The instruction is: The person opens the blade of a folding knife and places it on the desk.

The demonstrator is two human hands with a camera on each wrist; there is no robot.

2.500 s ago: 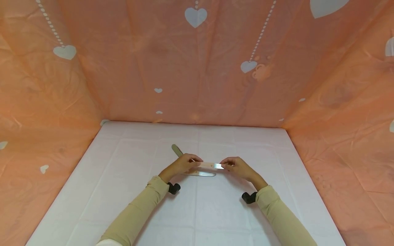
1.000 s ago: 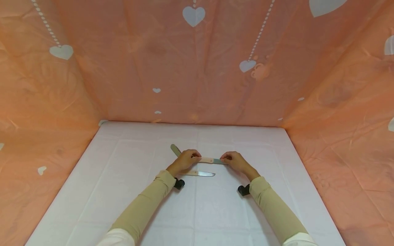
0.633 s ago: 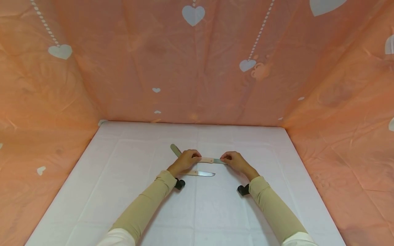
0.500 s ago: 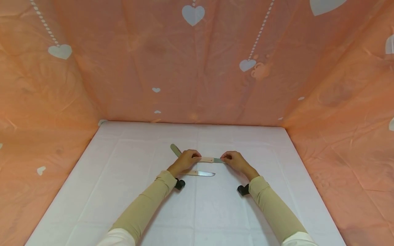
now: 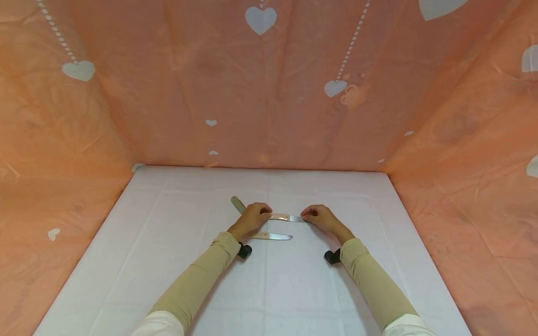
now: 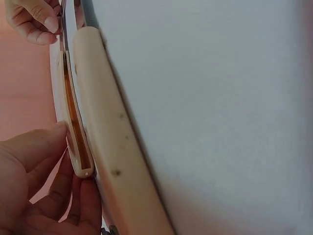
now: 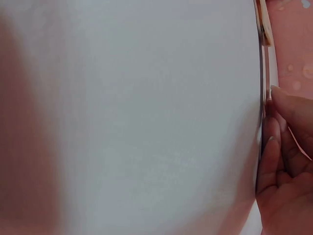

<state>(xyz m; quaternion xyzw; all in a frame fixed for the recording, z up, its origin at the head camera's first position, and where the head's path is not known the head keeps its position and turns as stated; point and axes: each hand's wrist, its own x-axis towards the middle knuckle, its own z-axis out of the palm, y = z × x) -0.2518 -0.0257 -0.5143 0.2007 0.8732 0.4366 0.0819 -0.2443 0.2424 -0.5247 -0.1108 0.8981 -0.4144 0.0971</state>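
A folding knife (image 5: 279, 217) with a pale handle and a metal blade is stretched between both hands, lying crosswise with its blade out to the right. The left hand (image 5: 254, 217) pinches the handle's end between thumb and fingers; the left wrist view shows the handle's long slot (image 6: 77, 127). At the other end, thumb and fingers of the right hand (image 5: 322, 218) pinch the blade near its tip. A second pale-handled knife (image 5: 279, 236) lies nearer the body, blade also to the right, its handle end hidden by the left hand. Beyond the left hand, a green strip-like piece (image 5: 237, 204) sticks out.
White cloth covers the table (image 5: 269, 289). Orange sheets with white hearts (image 5: 260, 20) hang at the back and along both sides. Black wrist devices (image 5: 245, 251) sit below each hand.
Compared with the earliest frame, both hands and the held knife have shifted slightly away from the body, and more blade shows. Over the last second only the shine on the blade differs.
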